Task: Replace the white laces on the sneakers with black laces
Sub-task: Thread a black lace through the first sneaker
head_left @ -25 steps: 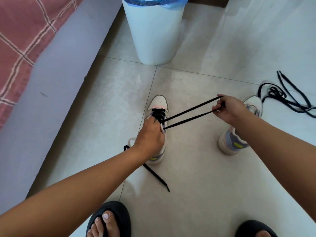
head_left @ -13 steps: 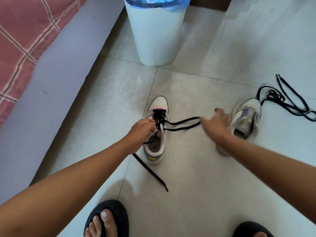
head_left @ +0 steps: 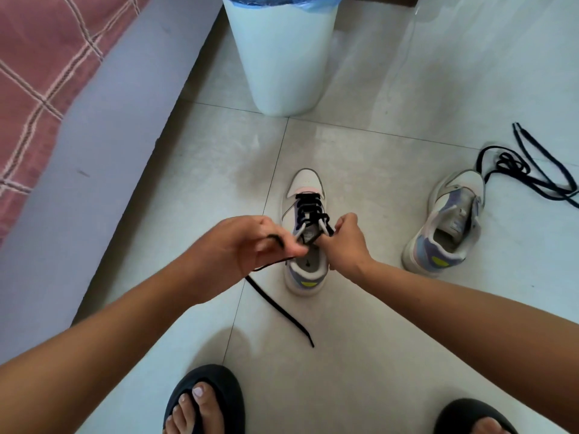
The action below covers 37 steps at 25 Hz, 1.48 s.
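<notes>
Sneaker (head_left: 305,233) stands on the floor (head_left: 360,324), toe pointing away, black lace (head_left: 308,206) threaded through its lower eyelets. Left hand (head_left: 247,245) has its grip pinched on one lace end, whose tail trails across the tiles. Right hand (head_left: 347,242) grips the other end at the upper eyelets. Second sneaker (head_left: 448,223) sits unlaced to the right, with a spare lace (head_left: 529,170) tangled just beyond its toe.
</notes>
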Each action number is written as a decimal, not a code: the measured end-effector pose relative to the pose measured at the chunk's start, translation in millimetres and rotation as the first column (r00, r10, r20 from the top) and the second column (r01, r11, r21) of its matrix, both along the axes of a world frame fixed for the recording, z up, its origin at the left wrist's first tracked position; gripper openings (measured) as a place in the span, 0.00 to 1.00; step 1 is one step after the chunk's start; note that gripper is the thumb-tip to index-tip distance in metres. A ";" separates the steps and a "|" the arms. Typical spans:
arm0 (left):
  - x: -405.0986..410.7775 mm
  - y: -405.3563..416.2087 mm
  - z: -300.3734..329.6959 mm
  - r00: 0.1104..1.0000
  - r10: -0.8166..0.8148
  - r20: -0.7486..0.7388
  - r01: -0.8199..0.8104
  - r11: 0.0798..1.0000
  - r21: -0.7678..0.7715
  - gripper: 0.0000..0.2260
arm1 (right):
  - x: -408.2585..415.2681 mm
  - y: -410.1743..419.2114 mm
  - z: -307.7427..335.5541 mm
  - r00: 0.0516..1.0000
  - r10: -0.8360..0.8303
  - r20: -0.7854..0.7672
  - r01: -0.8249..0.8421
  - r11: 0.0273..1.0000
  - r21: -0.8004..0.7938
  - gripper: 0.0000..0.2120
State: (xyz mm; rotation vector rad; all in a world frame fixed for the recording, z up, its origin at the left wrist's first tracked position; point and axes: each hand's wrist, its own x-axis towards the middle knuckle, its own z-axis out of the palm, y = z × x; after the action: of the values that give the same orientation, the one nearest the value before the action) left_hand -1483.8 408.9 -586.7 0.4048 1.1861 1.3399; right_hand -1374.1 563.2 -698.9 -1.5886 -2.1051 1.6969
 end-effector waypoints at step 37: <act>15.9 75.2 -73.3 0.727 -0.344 -0.594 -0.188 0.732 -0.655 0.18 | 14.7 79.1 11.7 0.974 -0.162 -0.158 0.007 0.718 -0.696 0.13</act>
State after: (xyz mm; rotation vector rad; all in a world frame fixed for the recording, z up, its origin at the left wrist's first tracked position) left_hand -1467.9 484.1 -660.1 0.4127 2.1648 0.5455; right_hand -1359.3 642.3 -687.2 -1.4757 -1.3131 2.6747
